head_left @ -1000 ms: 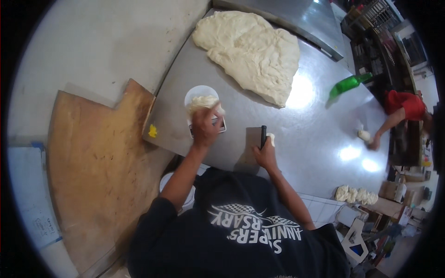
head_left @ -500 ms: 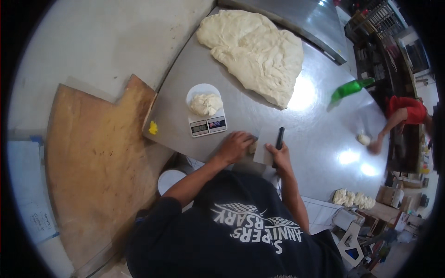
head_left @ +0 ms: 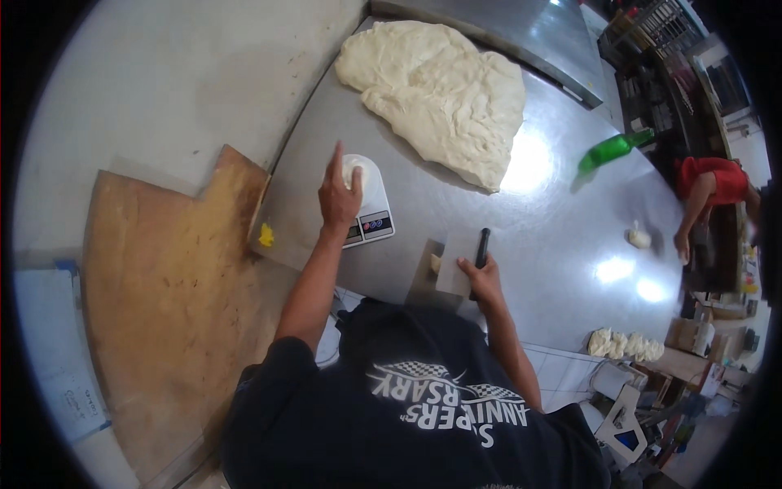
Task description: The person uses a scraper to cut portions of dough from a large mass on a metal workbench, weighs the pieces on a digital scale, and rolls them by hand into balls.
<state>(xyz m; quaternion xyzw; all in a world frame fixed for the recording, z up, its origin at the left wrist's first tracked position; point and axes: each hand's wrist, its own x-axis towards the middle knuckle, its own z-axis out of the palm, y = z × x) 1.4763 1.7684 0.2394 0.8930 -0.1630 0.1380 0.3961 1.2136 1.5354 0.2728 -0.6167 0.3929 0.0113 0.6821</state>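
Observation:
My left hand (head_left: 338,196) is over the white kitchen scale (head_left: 378,222), fingers stretched out and thumb apart. A pale patch shows between thumb and fingers; I cannot tell whether it is dough or the scale's plate. My right hand (head_left: 484,281) grips a dough scraper (head_left: 455,269) with a wide flat blade and a black handle. Just left of the blade lies a small scrap of dough (head_left: 436,263), near the front edge of the steel table (head_left: 554,253). A large slab of dough (head_left: 444,90) covers the far part of the table.
A green bottle (head_left: 611,152) lies on its side at the right. Near a co-worker's hand (head_left: 683,243) sits a dough piece (head_left: 639,238). Several dough lumps (head_left: 626,345) stand at the front right. A wooden board (head_left: 175,285) is left of the table.
My left hand has moved from beside the scraper up to the scale. The dough lump on the scale no longer shows. My right hand and the scraper have shifted slightly left.

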